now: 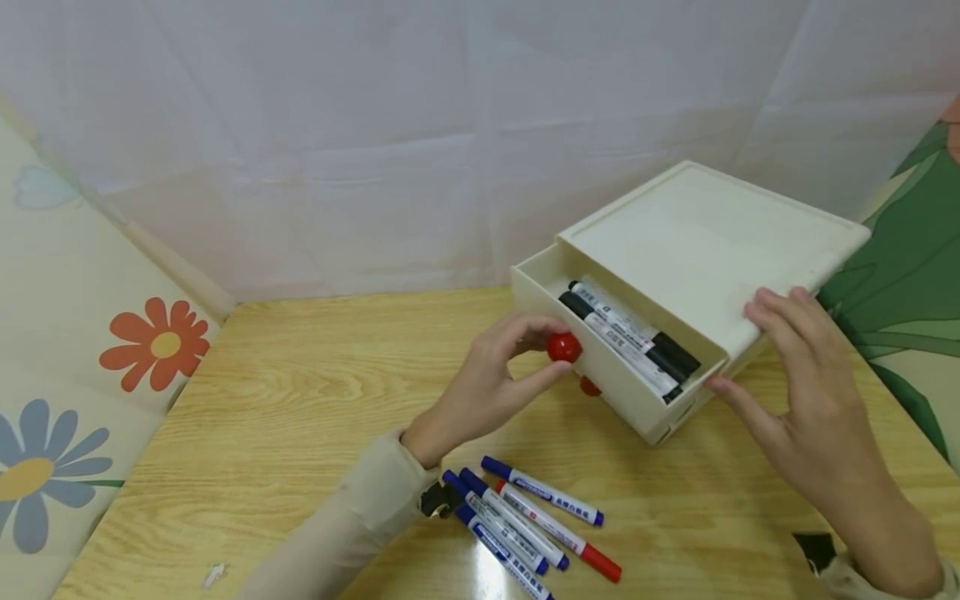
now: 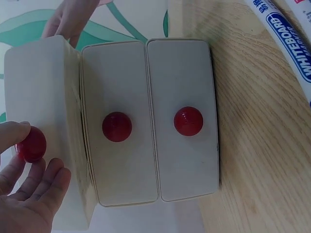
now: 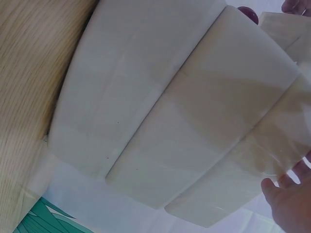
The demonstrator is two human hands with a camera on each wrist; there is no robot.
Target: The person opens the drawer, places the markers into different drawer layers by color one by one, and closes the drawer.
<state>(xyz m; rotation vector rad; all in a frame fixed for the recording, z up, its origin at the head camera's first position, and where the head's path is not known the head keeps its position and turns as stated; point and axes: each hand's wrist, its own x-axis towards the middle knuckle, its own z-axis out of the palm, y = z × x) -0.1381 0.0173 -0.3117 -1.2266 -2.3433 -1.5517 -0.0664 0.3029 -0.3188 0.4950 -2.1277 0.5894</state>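
Observation:
A cream drawer cabinet (image 1: pixel 712 242) stands on the table at the right, its top drawer (image 1: pixel 618 375) pulled partway out. Inside lie black markers (image 1: pixel 611 317), side by side. My left hand (image 1: pixel 487 379) pinches that drawer's round red knob (image 1: pixel 564 347) between thumb and fingers. In the left wrist view the middle drawer's knob (image 2: pixel 117 126) and the bottom drawer's knob (image 2: pixel 188 121) show on closed fronts. My right hand (image 1: pixel 821 408) rests against the cabinet's near right edge, fingertips on top and thumb low by the drawer's corner, fingers fairly straight.
Several blue whiteboard markers (image 1: pixel 498 533) and a red one (image 1: pixel 558 529) lie loosely grouped on the wooden table (image 1: pixel 300 400), in front of the cabinet. A small white scrap (image 1: pixel 214 575) lies near the front left. Behind hangs a pale cloth (image 1: pixel 360 150).

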